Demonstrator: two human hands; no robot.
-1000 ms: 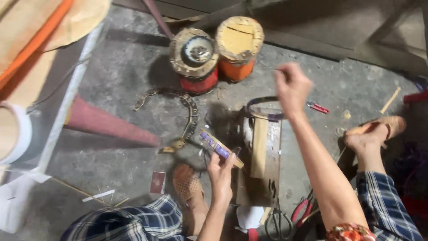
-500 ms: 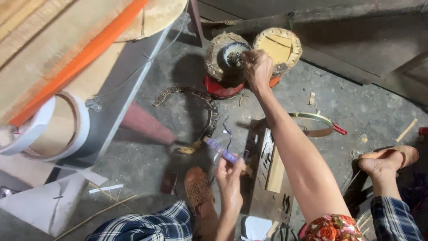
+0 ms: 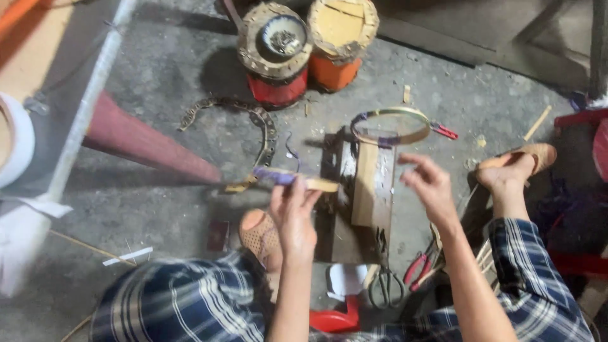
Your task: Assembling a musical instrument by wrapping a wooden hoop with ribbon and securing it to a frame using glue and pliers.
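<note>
Left hand (image 3: 292,212) pinches a thin bamboo strip (image 3: 297,179) wrapped partly in purple tape, fingers closed on it from below, holding it level just left of the wooden work block (image 3: 372,183). Right hand (image 3: 432,183) hangs open in the air over the block's right edge, fingers spread and curled, gripping nothing. Half a second ago that hand was stretched far out to the red tin (image 3: 277,54) beyond the block; now it has come back close to the body, and the strip has stayed in the left hand throughout.

At the block's far end rests a bamboo hoop (image 3: 391,125) with purple tape on its left rim. A red-handled tool (image 3: 445,131) pokes out just right of the hoop. Past the block stand the red tin and an orange tin (image 3: 340,38), side by side and touching. Left of the block a dark curved toothed strip (image 3: 256,123) lies on the concrete floor (image 3: 158,69). At the block's near end lie scissors (image 3: 386,284) and red-handled pliers (image 3: 417,266). A sandalled foot (image 3: 263,235) sits near the block's left side, a bare foot on a sandal (image 3: 516,166) to its right.

What sits inside the red tin is too blurred to name. White shapes at the left edge are cut off.
</note>
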